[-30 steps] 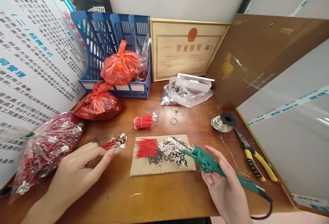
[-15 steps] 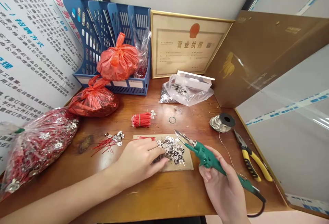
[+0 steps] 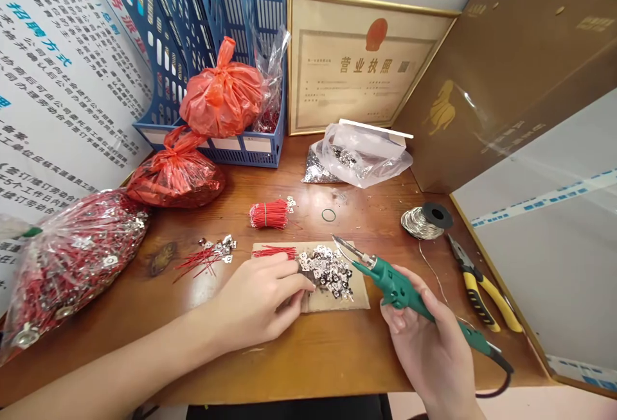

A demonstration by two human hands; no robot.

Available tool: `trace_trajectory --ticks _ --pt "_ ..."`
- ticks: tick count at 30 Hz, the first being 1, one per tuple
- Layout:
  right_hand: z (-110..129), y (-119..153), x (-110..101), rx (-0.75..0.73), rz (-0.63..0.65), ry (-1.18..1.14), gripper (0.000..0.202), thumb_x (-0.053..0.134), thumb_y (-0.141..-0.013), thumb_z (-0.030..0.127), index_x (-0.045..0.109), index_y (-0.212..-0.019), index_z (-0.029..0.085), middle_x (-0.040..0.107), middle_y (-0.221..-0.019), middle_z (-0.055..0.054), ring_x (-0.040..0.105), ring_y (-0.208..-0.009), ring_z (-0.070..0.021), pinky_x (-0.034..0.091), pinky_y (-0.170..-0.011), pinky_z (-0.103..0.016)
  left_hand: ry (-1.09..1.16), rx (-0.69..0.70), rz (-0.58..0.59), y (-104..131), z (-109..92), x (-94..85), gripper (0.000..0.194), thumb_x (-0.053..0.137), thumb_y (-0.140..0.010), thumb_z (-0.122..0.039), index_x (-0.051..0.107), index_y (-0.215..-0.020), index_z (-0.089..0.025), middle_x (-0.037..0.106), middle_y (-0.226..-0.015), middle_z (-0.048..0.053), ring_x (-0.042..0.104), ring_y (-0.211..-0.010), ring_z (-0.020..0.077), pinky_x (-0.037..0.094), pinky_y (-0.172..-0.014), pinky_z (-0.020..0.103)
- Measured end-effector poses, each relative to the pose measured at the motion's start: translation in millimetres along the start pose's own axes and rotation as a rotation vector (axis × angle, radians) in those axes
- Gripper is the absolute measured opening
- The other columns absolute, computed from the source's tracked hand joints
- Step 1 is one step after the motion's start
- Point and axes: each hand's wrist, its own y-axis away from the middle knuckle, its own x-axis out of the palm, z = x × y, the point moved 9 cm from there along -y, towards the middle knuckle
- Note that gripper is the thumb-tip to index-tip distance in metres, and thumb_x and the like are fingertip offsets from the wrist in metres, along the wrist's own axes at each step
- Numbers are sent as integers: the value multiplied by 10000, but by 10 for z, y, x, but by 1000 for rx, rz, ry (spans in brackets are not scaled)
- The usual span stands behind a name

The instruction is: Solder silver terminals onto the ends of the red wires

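In my right hand (image 3: pixel 424 336) is a green soldering iron (image 3: pixel 400 291), its metal tip pointing up and left over the cardboard's right side. The fingers and thumb wrap its handle. My left hand (image 3: pixel 267 295) rests at the cardboard sheet (image 3: pixel 337 304), fingers curled, index fingertip at the edge of a pile of small metal tabs (image 3: pixel 328 269). Whatever its fingertips hold is hidden. Several loose red wires (image 3: pixel 274 251) lie on the cardboard just beyond that hand. To its left is a small heap of red wires with metal tabs (image 3: pixel 207 258).
Behind the cardboard lie a banded red wire bundle (image 3: pixel 268 214) and a green rubber band (image 3: pixel 328 215). A solder spool (image 3: pixel 427 221) and yellow-black pliers (image 3: pixel 482 288) sit right. Filled bags (image 3: pixel 77 259) line the left; a blue file rack (image 3: pixel 245 150) stands behind.
The view has tilted down slightly, so things sit higher and a little to the right. My left hand has drawn back slightly, uncovering more red wires. My right hand still holds the soldering iron.
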Motion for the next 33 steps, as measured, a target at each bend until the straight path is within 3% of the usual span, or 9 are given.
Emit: trace_trajectory --ticks 6,10,16,21,28,33 --pt "-34 -12 -48 28 -25 -17 428 901 -785 514 875 -1100 225 752 -973 -105 453 -614 -114 480 -545 -243 -87 -75 -97 70 45 50 188 687 -1040 -364 774 -1002 -202 679 -792 14 589 -737 207 437 -671 359" --pt "-45 -18 -30 27 -30 -20 435 915 -768 509 875 -1088 217 747 -956 -103 450 -607 -117 488 -535 -249 -67 -16 -52 74 -3 125 191 619 -1073 -287 764 -977 -207 661 -777 11 561 -718 195 408 -626 356" --pt "-21 4 -41 26 -26 -24 462 938 -732 505 877 -1078 206 718 -890 -77 460 -593 -100 509 -545 -228 -1 62 -44 84 -71 54 187 571 -1055 -170 751 -1093 -201 625 -774 6 523 -706 191 357 -604 349" --pt "-28 10 -63 33 -25 -27 476 938 -727 505 876 -1088 201 736 -931 -87 470 -590 -94 518 -543 -219 3 32 -87 87 -72 84 144 622 -1056 -223 766 -1059 -208 622 -762 0 514 -700 191 345 -610 345" --pt "-37 4 -63 9 -4 -31 429 889 -801 480 861 -1121 194 740 -997 -88 477 -610 -98 519 -554 -214 -30 -6 -60 130 42 79 159 636 -1052 -249 765 -965 -214 642 -768 -4 533 -719 193 348 -612 354" --pt "-40 -2 -59 30 -16 -8 468 922 -741 498 868 -1092 193 724 -915 -83 488 -590 -98 524 -554 -222 -23 -3 -73 128 14 70 142 640 -1046 -267 767 -1028 -205 640 -775 -1 539 -723 195 375 -623 356"
